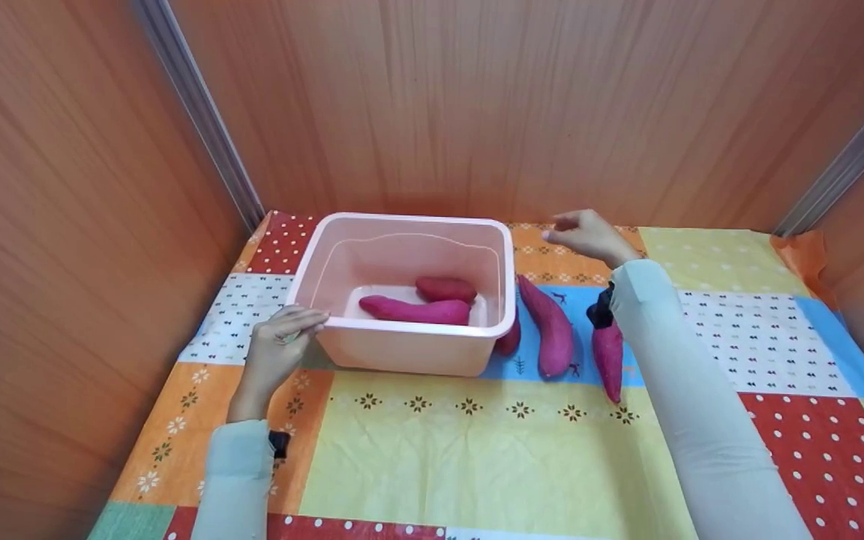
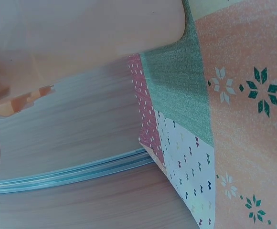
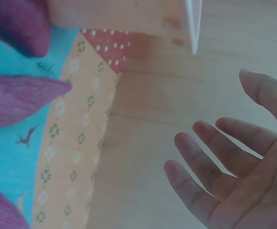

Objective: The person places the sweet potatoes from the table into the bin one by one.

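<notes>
A pale pink plastic tub (image 1: 402, 351) stands on the cloth in the head view. Two purple-red sweet potatoes lie inside it, a long one (image 1: 417, 310) in front of a shorter one (image 1: 447, 289). My left hand (image 1: 282, 337) holds the tub's rim at the near left corner; the left wrist view catches only a sliver of that hand at its edge. To the right of the tub, my right hand (image 1: 588, 236) is in the air, empty, its fingers spread and relaxed in the right wrist view. Nearest below it lies a curved sweet potato (image 1: 550, 330).
Another sweet potato (image 1: 508, 337) sits against the tub's right side, partly hidden by it. One more (image 1: 608, 364) lies beside the right forearm, its upper end covered. A patchwork-print cloth (image 1: 477, 457) covers the table. Wood-grain panels (image 1: 432, 105) enclose the back and sides.
</notes>
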Motion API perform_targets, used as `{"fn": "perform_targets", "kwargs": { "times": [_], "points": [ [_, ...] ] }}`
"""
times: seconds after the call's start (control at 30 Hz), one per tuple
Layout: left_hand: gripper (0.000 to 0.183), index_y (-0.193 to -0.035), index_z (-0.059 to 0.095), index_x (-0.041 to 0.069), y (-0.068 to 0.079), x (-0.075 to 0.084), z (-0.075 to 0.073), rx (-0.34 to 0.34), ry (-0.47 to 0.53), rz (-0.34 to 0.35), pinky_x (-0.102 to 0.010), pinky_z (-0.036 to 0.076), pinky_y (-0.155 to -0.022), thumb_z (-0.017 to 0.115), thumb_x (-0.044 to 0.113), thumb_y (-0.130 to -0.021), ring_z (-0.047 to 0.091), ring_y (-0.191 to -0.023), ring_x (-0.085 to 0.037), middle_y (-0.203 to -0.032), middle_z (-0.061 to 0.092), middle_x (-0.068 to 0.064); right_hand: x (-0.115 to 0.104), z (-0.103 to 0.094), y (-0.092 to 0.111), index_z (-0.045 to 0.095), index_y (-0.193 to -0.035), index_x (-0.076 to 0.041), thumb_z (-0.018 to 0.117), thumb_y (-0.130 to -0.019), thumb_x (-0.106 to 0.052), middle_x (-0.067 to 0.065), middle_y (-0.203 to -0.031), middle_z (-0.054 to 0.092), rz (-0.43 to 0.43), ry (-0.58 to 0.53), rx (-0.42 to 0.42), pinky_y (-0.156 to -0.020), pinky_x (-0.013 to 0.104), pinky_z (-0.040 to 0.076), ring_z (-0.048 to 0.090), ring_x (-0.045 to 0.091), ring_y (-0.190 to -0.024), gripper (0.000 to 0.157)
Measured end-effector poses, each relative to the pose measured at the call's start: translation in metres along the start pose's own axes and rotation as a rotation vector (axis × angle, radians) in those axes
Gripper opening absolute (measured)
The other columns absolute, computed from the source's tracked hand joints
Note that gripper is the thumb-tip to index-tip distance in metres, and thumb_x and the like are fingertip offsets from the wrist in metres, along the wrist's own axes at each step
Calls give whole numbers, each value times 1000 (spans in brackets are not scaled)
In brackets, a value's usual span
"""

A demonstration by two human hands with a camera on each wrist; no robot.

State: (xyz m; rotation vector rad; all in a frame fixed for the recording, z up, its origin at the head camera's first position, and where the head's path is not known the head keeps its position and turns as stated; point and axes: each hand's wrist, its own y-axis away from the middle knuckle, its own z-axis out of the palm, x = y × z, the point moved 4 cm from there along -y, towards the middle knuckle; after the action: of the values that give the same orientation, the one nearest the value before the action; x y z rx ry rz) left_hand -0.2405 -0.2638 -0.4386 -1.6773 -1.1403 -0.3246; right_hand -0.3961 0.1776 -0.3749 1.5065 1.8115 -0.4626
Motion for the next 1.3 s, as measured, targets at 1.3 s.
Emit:
{"fn": "perform_targets", "kwargs": {
  "times": [1.3],
  "points": [
    [19,-93,73,-8,-1,34,-5,19,-27,70,-8,46,-93,70,-15,-76,65,-92,-37,-91,73,-20,125,-1,39,17,-150,4,53,-97,-42,30,-152,25,253,-110,32,-114,59,28,28,44,-140,80]
  ]
}}
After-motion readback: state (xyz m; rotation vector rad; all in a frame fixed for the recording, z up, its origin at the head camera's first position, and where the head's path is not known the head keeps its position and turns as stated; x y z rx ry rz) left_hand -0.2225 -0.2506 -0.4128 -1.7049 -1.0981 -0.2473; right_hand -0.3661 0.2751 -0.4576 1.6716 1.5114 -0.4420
